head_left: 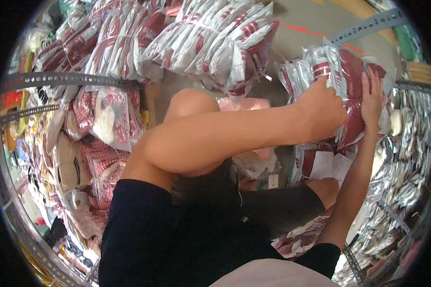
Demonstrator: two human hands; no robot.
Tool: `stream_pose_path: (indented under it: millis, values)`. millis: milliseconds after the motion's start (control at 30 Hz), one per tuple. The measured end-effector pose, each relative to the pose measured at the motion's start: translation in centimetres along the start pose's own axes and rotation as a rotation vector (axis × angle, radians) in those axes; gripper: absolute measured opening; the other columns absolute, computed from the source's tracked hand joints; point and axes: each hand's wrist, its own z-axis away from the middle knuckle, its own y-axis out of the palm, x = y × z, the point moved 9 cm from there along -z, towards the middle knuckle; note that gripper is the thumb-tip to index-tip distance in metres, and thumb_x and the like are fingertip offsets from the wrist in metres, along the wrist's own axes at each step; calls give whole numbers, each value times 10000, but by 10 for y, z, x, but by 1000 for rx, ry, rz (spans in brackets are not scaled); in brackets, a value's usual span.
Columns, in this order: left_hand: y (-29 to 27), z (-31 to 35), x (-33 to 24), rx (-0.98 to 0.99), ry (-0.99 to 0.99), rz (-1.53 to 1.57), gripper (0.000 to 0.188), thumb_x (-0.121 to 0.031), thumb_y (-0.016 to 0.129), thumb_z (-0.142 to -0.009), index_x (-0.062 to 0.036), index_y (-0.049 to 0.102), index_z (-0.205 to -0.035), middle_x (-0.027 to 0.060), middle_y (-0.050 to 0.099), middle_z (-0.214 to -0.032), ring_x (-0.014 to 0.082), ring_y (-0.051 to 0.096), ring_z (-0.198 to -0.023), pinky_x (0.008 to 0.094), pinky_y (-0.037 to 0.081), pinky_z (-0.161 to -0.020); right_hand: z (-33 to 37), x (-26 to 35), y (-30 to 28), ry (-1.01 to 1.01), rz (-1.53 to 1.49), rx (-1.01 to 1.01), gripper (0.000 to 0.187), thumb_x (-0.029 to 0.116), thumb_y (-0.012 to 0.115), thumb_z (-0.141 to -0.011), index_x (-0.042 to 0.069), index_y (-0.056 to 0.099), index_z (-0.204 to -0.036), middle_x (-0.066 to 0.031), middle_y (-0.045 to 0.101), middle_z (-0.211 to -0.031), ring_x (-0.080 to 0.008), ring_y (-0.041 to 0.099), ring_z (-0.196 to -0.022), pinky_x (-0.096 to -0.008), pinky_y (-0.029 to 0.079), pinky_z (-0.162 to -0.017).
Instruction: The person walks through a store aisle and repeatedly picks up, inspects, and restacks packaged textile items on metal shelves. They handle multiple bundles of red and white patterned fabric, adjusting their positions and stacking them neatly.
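Note:
A tied bundle of plastic-bagged maroon and grey garments (351, 71) stands in front of me on the right, with a thin string around it. My left arm reaches across to it. The left hand (326, 111) is closed in a fist against the bundle's near left side; what its fingers grip is hidden. On the bundle's right side my right hand (372, 98) lies flat, fingers stretched and pointing away from me. Just below the bundle, white paper sheets (323, 165) lie over more bagged maroon items.
Larger tied bundles of bagged grey and maroon garments (210, 43) lie at the far left and middle. Metal racks with perforated bars (72, 81) hold checked red bagged goods (111, 115) at left. Bagged stacks (412, 143) fill the right rack. A pink package (246, 104) lies on the floor.

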Motion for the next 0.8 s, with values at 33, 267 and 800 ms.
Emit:
stream_pose_path:
  millis: [33, 267, 800]
  values:
    - [-5, 9, 10, 99, -29, 72, 396, -442, 693, -765, -65, 684, -885, 105, 691, -896, 288, 663, -913, 447, 484, -831, -1, -2, 0, -10, -8, 11, 587, 581, 385, -942, 252, 424, -1426, -85, 343, -1512, -276, 229, -1432, -579, 96, -1108]
    - [-31, 81, 242, 267, -728, 34, 1118, -811, 635, -606, -34, 430, -1384, 290, 398, -1405, 405, 384, -1316, 500, 352, -1055, 4, -3, -18, -76, -71, -84, 564, 557, 414, -944, 220, 476, -1392, -105, 397, -1477, -298, 285, -1405, -500, 141, -1126]
    - [-26, 229, 440, -392, -954, 568, 774, -417, 766, -770, -82, 441, -1388, 149, 453, -1410, 296, 432, -1286, 381, 380, -1041, 89, 148, -72, -202, -957, 14, 240, 79, 582, -916, -12, 590, -1138, -114, 657, -1097, -174, 610, -1028, -305, 465, -912]
